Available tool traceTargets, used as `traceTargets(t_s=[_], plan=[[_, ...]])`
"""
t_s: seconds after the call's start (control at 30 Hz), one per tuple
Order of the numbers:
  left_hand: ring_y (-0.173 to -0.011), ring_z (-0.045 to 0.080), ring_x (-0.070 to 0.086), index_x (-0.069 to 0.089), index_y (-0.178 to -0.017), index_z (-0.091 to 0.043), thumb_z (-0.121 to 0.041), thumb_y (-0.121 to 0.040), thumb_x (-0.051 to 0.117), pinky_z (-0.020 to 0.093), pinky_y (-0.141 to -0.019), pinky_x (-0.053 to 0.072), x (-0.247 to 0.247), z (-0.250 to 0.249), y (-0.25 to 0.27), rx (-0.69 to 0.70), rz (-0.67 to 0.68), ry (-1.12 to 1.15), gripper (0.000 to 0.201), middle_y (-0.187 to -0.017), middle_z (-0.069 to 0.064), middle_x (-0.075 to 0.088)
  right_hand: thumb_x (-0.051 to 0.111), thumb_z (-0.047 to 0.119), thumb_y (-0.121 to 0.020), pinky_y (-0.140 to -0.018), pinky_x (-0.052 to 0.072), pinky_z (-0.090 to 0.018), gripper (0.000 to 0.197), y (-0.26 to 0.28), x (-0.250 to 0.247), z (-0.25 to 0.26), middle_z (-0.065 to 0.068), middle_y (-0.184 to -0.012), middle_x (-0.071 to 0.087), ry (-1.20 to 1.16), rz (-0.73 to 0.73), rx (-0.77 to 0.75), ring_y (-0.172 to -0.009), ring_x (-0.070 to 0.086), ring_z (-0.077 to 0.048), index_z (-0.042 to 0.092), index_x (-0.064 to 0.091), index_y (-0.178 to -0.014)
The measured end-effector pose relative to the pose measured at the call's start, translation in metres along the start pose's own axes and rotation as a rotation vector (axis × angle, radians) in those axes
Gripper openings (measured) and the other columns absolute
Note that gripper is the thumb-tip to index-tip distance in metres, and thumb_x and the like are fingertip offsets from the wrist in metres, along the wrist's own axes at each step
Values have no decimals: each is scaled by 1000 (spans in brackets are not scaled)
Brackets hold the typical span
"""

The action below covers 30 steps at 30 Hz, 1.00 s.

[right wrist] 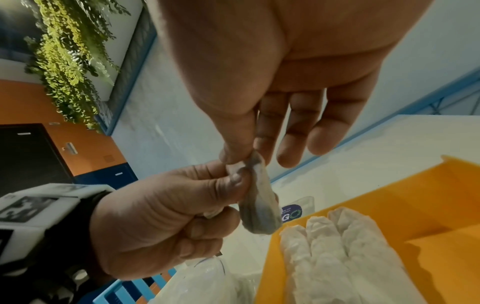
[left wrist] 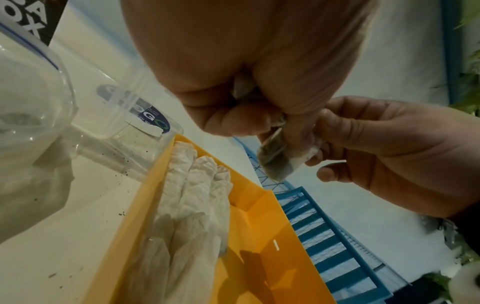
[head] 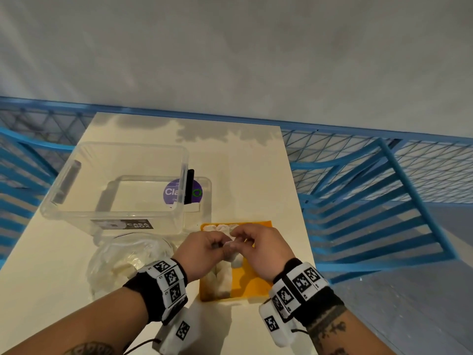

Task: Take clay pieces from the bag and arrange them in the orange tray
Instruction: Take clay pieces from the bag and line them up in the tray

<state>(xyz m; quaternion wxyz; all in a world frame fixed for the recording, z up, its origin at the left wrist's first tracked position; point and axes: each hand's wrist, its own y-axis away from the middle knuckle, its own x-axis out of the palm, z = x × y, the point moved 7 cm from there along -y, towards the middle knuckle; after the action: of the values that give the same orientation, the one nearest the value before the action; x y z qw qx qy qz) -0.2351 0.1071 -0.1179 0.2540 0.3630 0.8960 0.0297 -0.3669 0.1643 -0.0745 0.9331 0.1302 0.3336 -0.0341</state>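
Note:
A clay piece (head: 236,258) in a thin white wrapper hangs above the orange tray (head: 257,283). My left hand (head: 220,245) grips its upper end with curled fingers. My right hand (head: 239,239) pinches the wrapper's top (right wrist: 255,162) between thumb and forefinger, its other fingers spread. The wrapped piece (left wrist: 276,158) shows grey-brown through the film. Several white wrapped pieces (left wrist: 197,195) lie side by side along the tray's left part (right wrist: 337,246). The clear plastic bag (head: 128,257) with more pale pieces lies left of the tray.
A clear storage box (head: 115,180) stands at the back left on a lid with a purple sticker (head: 171,192). The white table (head: 243,175) ends just right of the tray. Blue chairs and a blue mesh fence (head: 384,175) surround the table.

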Motion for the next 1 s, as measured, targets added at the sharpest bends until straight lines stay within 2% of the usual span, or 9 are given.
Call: traceTargets(t_s=[0.13, 0.23, 0.33, 0.43, 0.5, 0.57, 0.73, 0.87, 1.0], plan=[[-67, 1, 60, 76, -79, -34, -38, -83, 75, 23, -67, 49, 3, 8, 0, -20, 32, -68, 6, -69, -20, 68, 64, 36, -89, -81, 53, -29, 10, -1, 8, -5, 11, -91, 70, 88, 48, 1, -86, 62, -6, 29, 72, -92], [-73, -3, 62, 71, -77, -40, -32, -85, 73, 16, -68, 48, -5, 22, -1, -82, -15, -89, 12, -75, -18, 70, 60, 30, -93, -80, 52, -30, 7, -5, 7, -22, 9, -91, 68, 130, 41, 71, -87, 62, -13, 27, 66, -95], [-73, 3, 64, 68, -78, -33, -36, -91, 64, 20, -66, 44, -22, 39, 0, -198, -90, -138, 14, -75, -10, 70, 54, 29, -96, -81, 54, -36, 7, -4, 21, -45, 3, -96, 68, 258, 169, 152, -89, 62, -18, 27, 60, -97], [-73, 10, 64, 66, -90, -28, -45, -91, 61, 23, -61, 45, -32, 55, 3, -306, -132, -176, 18, -76, -5, 69, 56, 27, -94, -78, 50, -30, 10, 0, 44, -61, 6, -95, 62, 370, 332, 191, -88, 58, -16, 26, 63, -101], [-75, 9, 62, 63, -98, -28, -48, -86, 65, 21, -59, 44, -34, 64, 4, -355, -145, -206, 23, -83, -6, 66, 58, 19, -93, -72, 46, -24, 15, 0, 54, -68, 5, -97, 58, 398, 393, 207, -82, 55, -11, 25, 64, -106], [-76, 8, 60, 59, -108, -28, -48, -83, 68, 19, -59, 41, -33, 70, 3, -381, -118, -262, 34, -87, -7, 63, 57, 13, -93, -73, 46, -24, 19, -4, 62, -73, 2, -102, 59, 438, 429, 213, -84, 57, -12, 23, 64, -108], [-82, 13, 62, 58, -120, -24, -44, -82, 68, 24, -68, 48, -26, 77, 1, -410, -32, -297, 44, -94, -1, 65, 61, 19, -89, -78, 47, -29, 16, -26, 66, -87, -2, -112, 62, 495, 380, 304, -100, 59, -22, 26, 64, -104], [-92, 17, 63, 57, -122, -25, -46, -83, 67, 27, -77, 51, -25, 80, 1, -407, -16, -319, 45, -104, 1, 66, 64, 23, -88, -80, 50, -29, 8, -43, 58, -91, -1, -112, 65, 451, 299, 364, -100, 61, -21, 30, 61, -90], [-85, 13, 63, 57, -118, -27, -46, -81, 70, 25, -70, 49, -26, 81, 0, -414, -5, -293, 44, -94, -2, 64, 67, 23, -86, -82, 52, -29, 12, -55, 59, -90, 1, -110, 66, 408, 292, 394, -100, 62, -20, 32, 60, -85]])
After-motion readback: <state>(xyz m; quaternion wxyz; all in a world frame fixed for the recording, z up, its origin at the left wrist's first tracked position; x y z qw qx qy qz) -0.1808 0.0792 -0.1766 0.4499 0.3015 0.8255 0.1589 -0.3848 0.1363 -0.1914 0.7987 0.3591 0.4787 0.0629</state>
